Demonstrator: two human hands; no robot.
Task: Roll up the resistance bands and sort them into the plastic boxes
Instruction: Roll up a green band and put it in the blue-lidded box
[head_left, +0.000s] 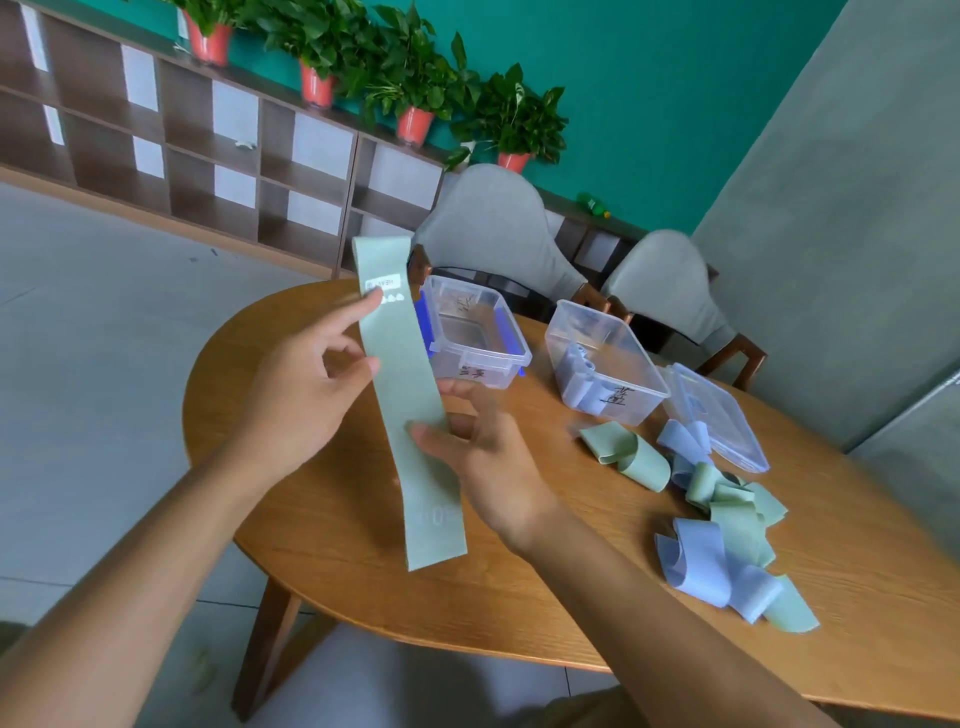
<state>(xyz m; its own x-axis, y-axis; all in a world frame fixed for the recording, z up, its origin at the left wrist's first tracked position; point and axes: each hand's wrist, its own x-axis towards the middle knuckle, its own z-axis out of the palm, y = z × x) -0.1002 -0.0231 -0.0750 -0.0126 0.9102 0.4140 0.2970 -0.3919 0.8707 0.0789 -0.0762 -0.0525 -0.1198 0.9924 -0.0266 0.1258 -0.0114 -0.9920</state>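
above the worktop (363, 545): your green band (410, 405), flat.
left hand (306, 395): pinches its upper part.
right hand (483, 457): pinches lower part.

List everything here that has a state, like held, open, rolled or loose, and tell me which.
green band: unrolled, held flat and lengthwise by both hands
left hand: pinching the band
right hand: gripping the band lower down
blue-latched box: open, looks empty
second box: open, blue bands inside
lid: off, lying on the table
band pile: loose, unrolled, green and blue mixed
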